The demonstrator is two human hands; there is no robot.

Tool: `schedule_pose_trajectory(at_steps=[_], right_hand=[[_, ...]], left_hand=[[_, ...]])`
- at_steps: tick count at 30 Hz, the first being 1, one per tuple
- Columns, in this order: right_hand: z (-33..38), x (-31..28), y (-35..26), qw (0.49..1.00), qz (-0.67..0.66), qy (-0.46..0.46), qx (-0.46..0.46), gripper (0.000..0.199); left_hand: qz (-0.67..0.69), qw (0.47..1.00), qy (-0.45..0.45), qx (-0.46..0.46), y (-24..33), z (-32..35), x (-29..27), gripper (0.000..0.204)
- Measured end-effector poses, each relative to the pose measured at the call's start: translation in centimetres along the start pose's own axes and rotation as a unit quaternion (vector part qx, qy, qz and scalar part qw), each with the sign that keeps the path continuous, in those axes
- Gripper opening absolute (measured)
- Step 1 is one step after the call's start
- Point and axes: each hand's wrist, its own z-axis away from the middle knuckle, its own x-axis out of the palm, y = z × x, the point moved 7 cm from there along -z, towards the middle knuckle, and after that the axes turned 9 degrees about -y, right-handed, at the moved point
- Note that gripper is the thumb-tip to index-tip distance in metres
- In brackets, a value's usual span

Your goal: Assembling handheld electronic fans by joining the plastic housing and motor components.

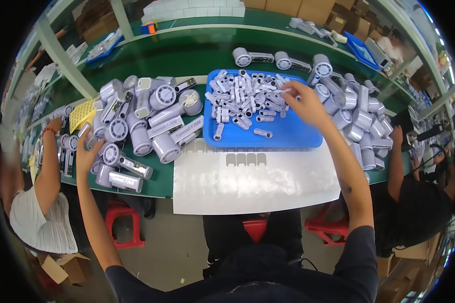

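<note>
The right hand [304,103] stretches up from five o'clock on a bare forearm, palm down, over the flat blue plastic tray [293,135] at twelve o'clock. Its fingertips [287,91] pinch narrowly at the right edge of the heap of small pale-grey plastic clips [245,97]; whether one clip is actually held, I cannot tell. The left hand [87,151] reaches out at nine o'clock, fingers curled around a small grey part at the edge of the pile of pale-lilac cylindrical handheld fan bodies [146,118]. A glossy white rectangular sheet [258,184] lies just below the tray. More smooth, rounded fan bodies [356,113] crowd at two o'clock on the green bench top [197,53].
</note>
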Motion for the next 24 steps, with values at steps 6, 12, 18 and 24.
schedule_pose_trajectory(at_steps=[6,12,18,24], right_hand=[[-11.4,2.6,6.3,0.975,0.217,0.029,-0.033,0.034],[-20.7,6.7,8.3,0.958,0.284,-0.007,0.037,0.048],[-22.9,6.8,10.4,0.956,0.264,-0.119,0.04,0.057],[-19.1,2.8,3.3,0.988,0.0,0.08,-0.133,0.062]], left_hand=[[0.002,0.992,0.12,0.033,3.9,3.5,-0.7,0.046],[0.05,0.988,0.054,0.138,8.0,11.2,-2.2,0.043],[0.122,0.973,0.047,0.192,19.3,12.7,0.4,0.039],[0.247,0.906,-0.126,0.321,29.9,12.2,7.6,0.035]])
